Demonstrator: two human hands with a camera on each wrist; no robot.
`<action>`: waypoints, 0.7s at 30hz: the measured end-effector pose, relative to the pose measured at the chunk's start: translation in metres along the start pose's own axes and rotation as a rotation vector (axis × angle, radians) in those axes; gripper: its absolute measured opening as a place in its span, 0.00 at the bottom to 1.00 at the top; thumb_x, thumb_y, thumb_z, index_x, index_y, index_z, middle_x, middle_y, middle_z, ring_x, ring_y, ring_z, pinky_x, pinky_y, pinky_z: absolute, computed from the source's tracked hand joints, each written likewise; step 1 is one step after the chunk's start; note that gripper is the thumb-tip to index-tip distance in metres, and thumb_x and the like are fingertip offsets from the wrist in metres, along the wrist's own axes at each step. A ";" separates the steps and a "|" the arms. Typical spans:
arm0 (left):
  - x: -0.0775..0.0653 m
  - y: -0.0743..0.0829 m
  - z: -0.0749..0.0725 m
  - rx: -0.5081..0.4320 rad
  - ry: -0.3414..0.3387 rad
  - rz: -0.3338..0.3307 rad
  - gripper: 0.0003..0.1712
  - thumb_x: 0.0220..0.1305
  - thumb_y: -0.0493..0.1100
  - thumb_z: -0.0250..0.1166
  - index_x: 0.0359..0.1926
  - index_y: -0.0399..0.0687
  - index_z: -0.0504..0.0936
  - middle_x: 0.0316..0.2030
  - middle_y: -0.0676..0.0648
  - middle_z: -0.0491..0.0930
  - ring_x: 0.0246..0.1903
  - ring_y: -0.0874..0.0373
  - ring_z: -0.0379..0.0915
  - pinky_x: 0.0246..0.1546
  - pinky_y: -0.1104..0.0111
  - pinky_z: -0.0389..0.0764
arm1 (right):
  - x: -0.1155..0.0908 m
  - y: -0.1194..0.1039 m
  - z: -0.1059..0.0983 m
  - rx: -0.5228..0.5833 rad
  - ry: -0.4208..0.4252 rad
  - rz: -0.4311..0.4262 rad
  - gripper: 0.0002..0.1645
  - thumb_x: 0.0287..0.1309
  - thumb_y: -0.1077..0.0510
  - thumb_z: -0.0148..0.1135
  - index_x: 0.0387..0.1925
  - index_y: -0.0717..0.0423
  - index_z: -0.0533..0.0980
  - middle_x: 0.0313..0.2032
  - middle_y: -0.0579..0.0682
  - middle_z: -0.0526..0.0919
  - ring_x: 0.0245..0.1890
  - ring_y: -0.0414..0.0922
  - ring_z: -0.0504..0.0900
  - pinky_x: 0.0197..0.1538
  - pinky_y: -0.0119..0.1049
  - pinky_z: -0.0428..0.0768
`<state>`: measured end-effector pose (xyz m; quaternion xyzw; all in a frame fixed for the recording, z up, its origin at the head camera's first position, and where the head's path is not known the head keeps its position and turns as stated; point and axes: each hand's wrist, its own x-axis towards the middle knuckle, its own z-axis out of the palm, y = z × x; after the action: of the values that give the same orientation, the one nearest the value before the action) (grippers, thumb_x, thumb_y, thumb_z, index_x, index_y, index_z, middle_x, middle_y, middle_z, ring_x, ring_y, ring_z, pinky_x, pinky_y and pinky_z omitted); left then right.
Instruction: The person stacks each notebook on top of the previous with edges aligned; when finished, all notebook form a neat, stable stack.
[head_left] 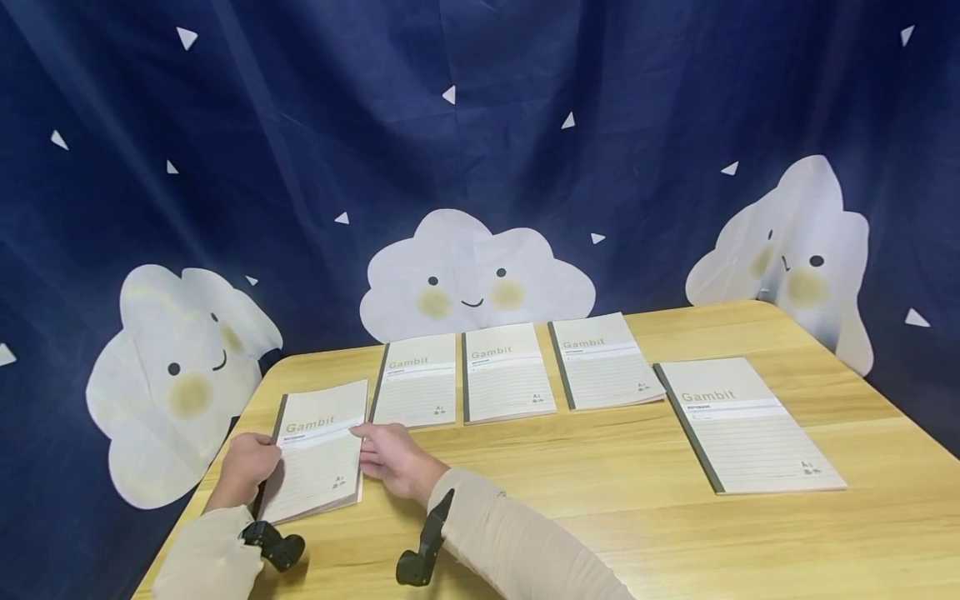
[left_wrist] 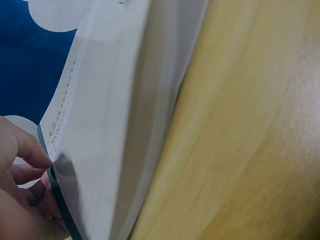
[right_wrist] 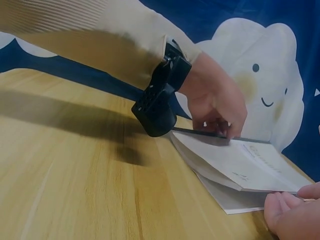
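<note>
A notebook [head_left: 318, 467] with a pale cover, dark spine and "Gambit" lettering is at the table's left side, between both hands. My left hand [head_left: 246, 467] pinches its spine edge; the left wrist view shows the thumb on the cover beside the dark spine [left_wrist: 62, 205]. From the opposite side, my right hand [head_left: 397, 458] pinches the long edge, thumb on top. In the right wrist view the notebook [right_wrist: 225, 155] is partly raised, and its lower leaves [right_wrist: 232, 202] hang apart from the upper ones near the table.
Along the back stand three similar flat notebooks, the left [head_left: 416, 383], middle [head_left: 506, 375] and right one [head_left: 603, 367]. Another notebook [head_left: 750, 429] lies farther right. All are on a wooden table [head_left: 562, 492]. Behind it hangs a dark blue curtain [head_left: 480, 150] with clouds.
</note>
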<state>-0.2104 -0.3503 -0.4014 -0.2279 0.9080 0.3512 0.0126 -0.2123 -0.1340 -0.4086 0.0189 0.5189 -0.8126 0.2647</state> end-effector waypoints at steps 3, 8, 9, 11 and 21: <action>0.003 -0.003 0.001 -0.038 -0.026 -0.026 0.27 0.58 0.31 0.45 0.58 0.18 0.64 0.51 0.25 0.69 0.46 0.39 0.68 0.40 0.57 0.76 | 0.001 0.001 -0.001 -0.015 0.007 0.001 0.27 0.56 0.57 0.59 0.53 0.71 0.69 0.48 0.66 0.76 0.51 0.57 0.77 0.60 0.50 0.72; 0.007 -0.009 0.000 -0.078 -0.065 -0.032 0.30 0.59 0.33 0.44 0.62 0.19 0.59 0.53 0.25 0.67 0.47 0.40 0.68 0.41 0.57 0.76 | 0.001 0.003 -0.002 -0.023 -0.003 -0.006 0.26 0.56 0.57 0.59 0.52 0.71 0.70 0.50 0.64 0.76 0.53 0.56 0.76 0.61 0.50 0.71; 0.007 -0.010 -0.001 -0.086 -0.074 -0.027 0.30 0.59 0.33 0.44 0.62 0.20 0.58 0.53 0.25 0.67 0.47 0.41 0.69 0.39 0.58 0.76 | 0.001 0.003 -0.003 -0.020 -0.005 -0.008 0.25 0.56 0.58 0.58 0.52 0.70 0.70 0.49 0.63 0.77 0.52 0.55 0.77 0.61 0.49 0.71; 0.008 -0.013 -0.003 -0.105 -0.094 -0.018 0.31 0.61 0.34 0.44 0.64 0.20 0.56 0.53 0.25 0.69 0.45 0.43 0.72 0.36 0.61 0.76 | 0.001 0.003 -0.003 -0.017 -0.006 -0.014 0.23 0.56 0.58 0.58 0.50 0.70 0.71 0.46 0.61 0.77 0.50 0.53 0.78 0.59 0.47 0.73; 0.004 -0.015 -0.015 -0.252 -0.148 -0.010 0.33 0.63 0.34 0.44 0.67 0.25 0.50 0.46 0.30 0.77 0.32 0.56 0.79 0.28 0.65 0.79 | 0.004 0.004 -0.004 -0.011 0.005 -0.028 0.22 0.55 0.60 0.59 0.49 0.70 0.71 0.46 0.61 0.76 0.48 0.53 0.78 0.58 0.46 0.75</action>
<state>-0.2055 -0.3710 -0.4007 -0.2056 0.8521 0.4785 0.0527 -0.2146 -0.1336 -0.4145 0.0125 0.5242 -0.8133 0.2522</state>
